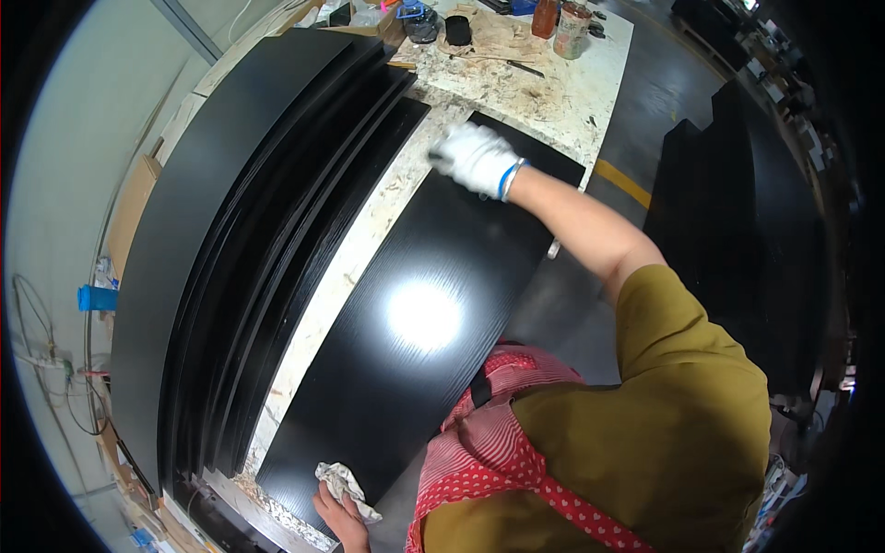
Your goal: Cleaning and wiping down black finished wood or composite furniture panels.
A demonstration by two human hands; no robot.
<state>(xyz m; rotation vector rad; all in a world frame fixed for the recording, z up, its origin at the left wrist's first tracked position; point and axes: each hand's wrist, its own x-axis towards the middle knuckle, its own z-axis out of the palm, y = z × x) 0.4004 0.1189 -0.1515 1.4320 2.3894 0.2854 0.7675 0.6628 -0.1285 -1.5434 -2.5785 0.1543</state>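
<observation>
A long black panel (pixel 369 387) with fine wood grain lies on the workbench in front of me, a bright glare at its middle. At its near left end, my bare left hand (pixel 343 521) holds a crumpled white rag (pixel 341 484) against the surface. My right hand (pixel 475 161), in a white knitted glove with a blue cuff, is over the far end by the panel's left edge. Its fingers are curled and slightly blurred. A greyish patch shows at the fingertips, but what they hold, if anything, is hidden.
Several black panels (pixel 221 184) are stacked left of the bench. The paint-stained white benchtop (pixel 581 101) bears a black cup (pixel 458 30), a reddish bottle (pixel 545 18), a jar (pixel 572 32) and a thin dark tool (pixel 525 68). More black panels (pixel 737 203) stand at the right.
</observation>
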